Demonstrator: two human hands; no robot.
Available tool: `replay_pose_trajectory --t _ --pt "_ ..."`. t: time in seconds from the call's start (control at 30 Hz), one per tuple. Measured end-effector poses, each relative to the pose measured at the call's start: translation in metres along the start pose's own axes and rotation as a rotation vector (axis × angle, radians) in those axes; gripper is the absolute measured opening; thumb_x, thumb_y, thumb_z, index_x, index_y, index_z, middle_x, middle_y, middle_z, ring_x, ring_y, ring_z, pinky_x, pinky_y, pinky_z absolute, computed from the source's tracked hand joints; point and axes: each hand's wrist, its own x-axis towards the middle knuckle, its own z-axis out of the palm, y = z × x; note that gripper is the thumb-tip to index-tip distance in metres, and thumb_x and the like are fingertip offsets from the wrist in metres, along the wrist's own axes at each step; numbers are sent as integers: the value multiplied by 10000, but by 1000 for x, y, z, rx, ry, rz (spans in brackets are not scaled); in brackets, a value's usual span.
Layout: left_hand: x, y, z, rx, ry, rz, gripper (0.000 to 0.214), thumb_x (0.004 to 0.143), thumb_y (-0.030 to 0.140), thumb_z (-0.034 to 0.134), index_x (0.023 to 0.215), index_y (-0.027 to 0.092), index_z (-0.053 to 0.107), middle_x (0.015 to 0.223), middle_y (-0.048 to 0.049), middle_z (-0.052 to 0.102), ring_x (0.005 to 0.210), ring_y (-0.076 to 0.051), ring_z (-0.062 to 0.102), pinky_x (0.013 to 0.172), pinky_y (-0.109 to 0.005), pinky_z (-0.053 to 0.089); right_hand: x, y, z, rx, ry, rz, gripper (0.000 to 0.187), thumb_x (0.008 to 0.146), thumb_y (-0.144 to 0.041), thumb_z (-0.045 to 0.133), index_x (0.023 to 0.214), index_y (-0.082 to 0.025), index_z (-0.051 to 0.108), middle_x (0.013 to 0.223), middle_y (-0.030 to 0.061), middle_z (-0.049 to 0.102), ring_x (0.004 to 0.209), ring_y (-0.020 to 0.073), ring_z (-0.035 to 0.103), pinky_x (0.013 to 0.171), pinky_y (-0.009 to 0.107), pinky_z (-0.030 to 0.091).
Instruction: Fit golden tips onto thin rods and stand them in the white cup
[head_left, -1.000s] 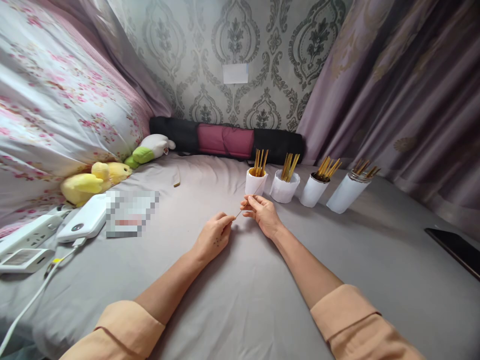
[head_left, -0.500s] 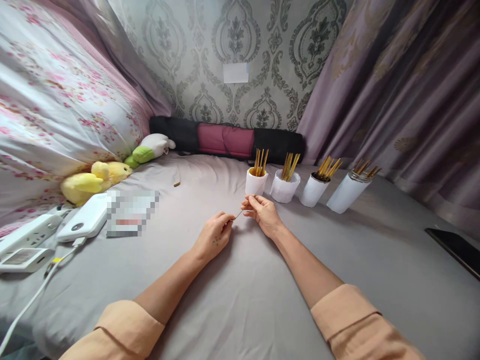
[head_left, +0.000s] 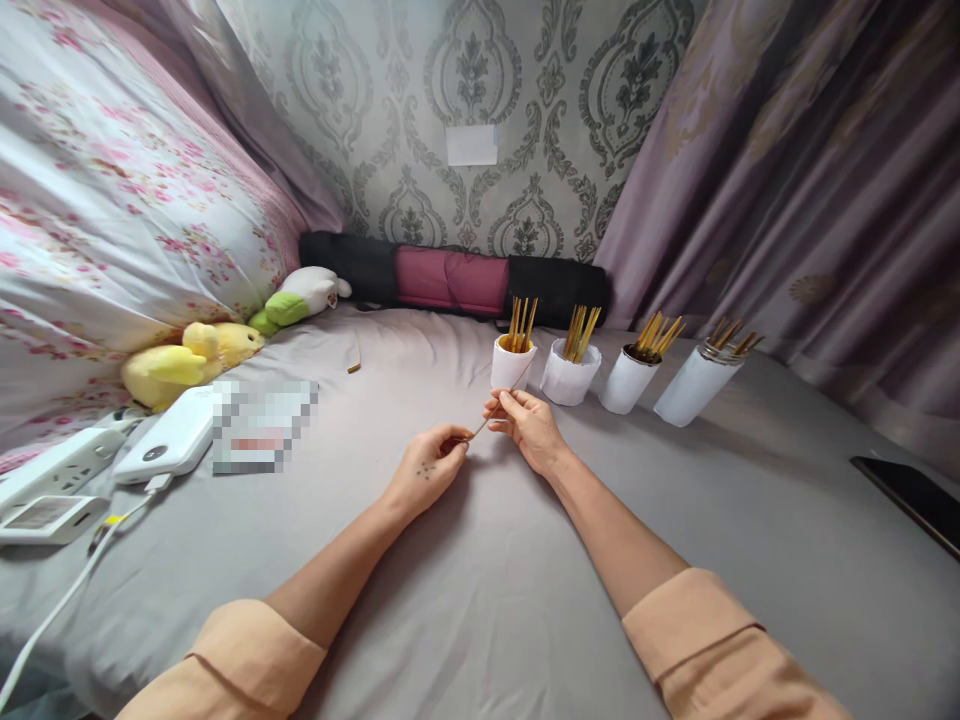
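Note:
My left hand (head_left: 424,470) and my right hand (head_left: 529,427) meet over a grey bed sheet (head_left: 480,560). Both pinch a thin wooden stick (head_left: 501,399) that slants up to the right toward the nearest white cup (head_left: 512,366). The left hand pinches the lower end, the right hand the middle. Behind the hands stands a row of white cups (head_left: 621,375), each holding several upright yellow-brown sticks (head_left: 580,333).
On the left lie a white power bank (head_left: 166,448), a power strip (head_left: 52,470) with a cable, a yellow plush toy (head_left: 184,362) and a green-white plush (head_left: 300,296). A black and pink roll (head_left: 450,278) lies by the wall. A dark phone (head_left: 907,492) lies at the right edge.
My left hand has turned slightly, showing more of its back. The stick and my right hand have hardly moved.

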Motion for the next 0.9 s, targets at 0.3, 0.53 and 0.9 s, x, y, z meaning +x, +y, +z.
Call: replay_pose_trajectory --t 0.3,0.53,0.9 --pt "0 10 0 -363 -88 -219 307 666 207 546 953 99 557 765 -47 604 547 -80 505 518 -208 414 0 -2 1 19 15 7 203 709 -313 597 831 -151 574 774 44 617 687 118 591 530 205 497" --pt "2 -1 0 -565 -132 -265 311 666 186 582 961 88 559 814 -87 606 640 -113 541 550 -226 419 0 -2 0 25 9 7 194 712 -309 594 830 -156 576 772 41 615 683 117 592 534 211 496" --pt "1 8 -3 -791 -149 -432 303 636 102 627 930 66 564 807 -120 630 650 -125 572 581 -237 441 0 -2 -1 -8 16 1 164 730 -284 565 823 -149 582 756 48 611 679 126 588 533 222 486"
